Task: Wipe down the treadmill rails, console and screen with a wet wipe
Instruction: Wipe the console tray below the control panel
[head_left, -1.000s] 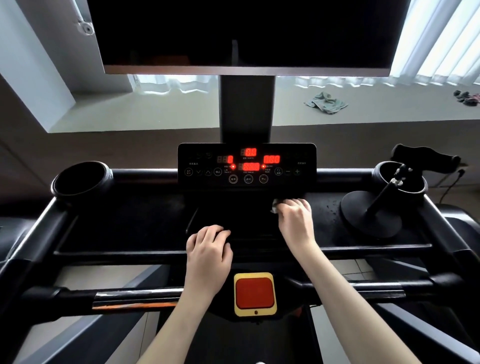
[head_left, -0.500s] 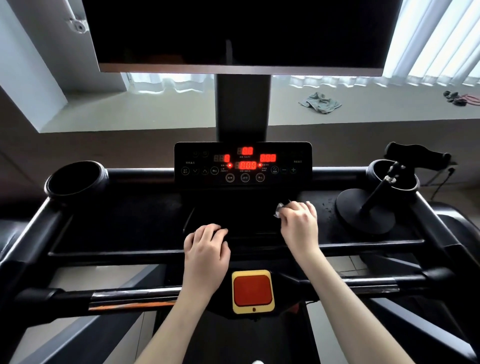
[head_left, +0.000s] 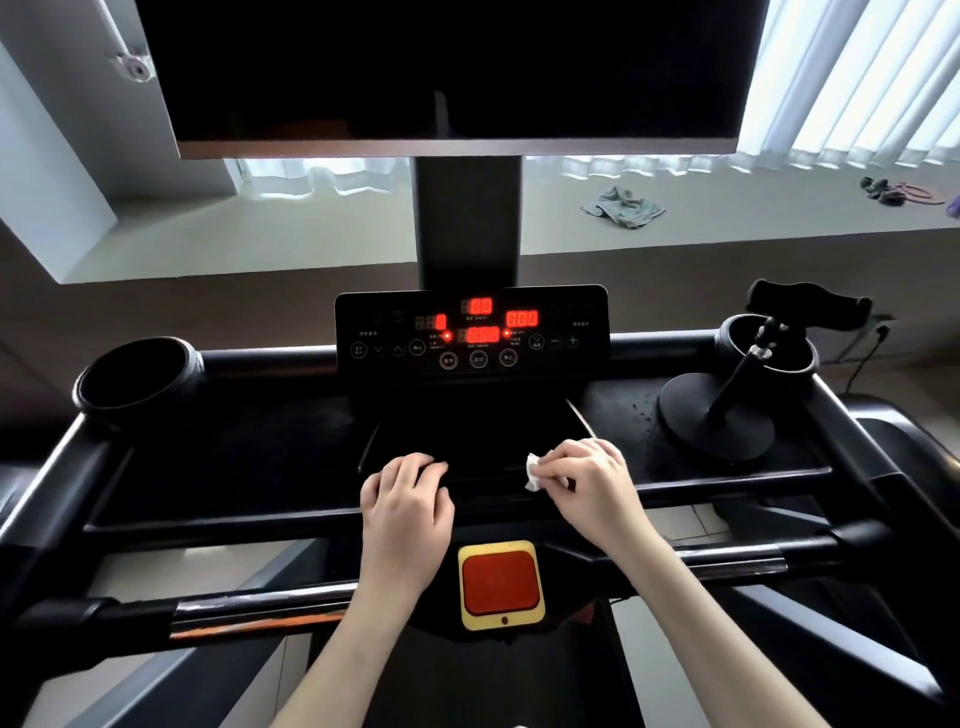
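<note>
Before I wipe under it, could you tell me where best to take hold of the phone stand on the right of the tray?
Pinch the phone stand by its thin stem, fingers coming from the near left. The stem leans back and right toward the cup holder, the round base lies too flat and wide to pinch, and the clamp head may swivel.

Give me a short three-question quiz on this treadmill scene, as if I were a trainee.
1. True or false: the right hand pinches a white wipe.
2. What stands next to the right cup holder? A) a bottle B) a phone stand C) a book
3. What colour is the big button in the yellow frame between the forearms?

Key: 1 true; 2 B; 3 red.
</note>
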